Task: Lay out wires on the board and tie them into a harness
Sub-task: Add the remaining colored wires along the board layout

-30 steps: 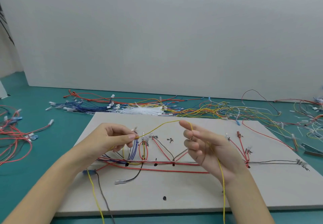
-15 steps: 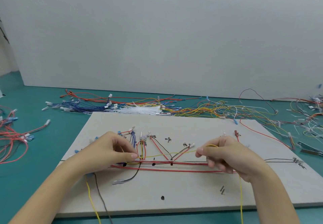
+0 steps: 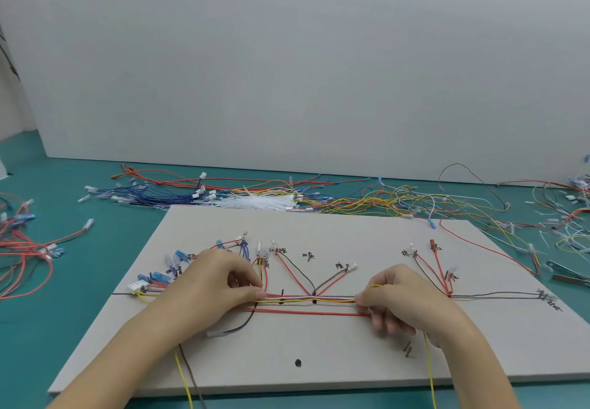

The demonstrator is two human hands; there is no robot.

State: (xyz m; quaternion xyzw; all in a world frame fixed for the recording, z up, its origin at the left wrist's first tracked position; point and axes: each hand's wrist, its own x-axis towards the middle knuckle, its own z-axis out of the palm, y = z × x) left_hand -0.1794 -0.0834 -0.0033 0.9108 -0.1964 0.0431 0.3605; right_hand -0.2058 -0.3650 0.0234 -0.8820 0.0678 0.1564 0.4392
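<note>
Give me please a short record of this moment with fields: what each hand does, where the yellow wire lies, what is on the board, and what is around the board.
left hand: left hand pinches the yellow wire at its fingertips, low on the board
right hand: right hand pinches the same wire at the other end of the stretch
yellow wire: stretched straight between both hands, along the wire bundle on the board
board: red, brown and blue wires fanned out to handwritten marks
around board: loose wire piles on the green table

wall (image 3: 287, 57): plain pale grey, flat even light; table top (image 3: 64, 329): teal, meets wall at back
</note>
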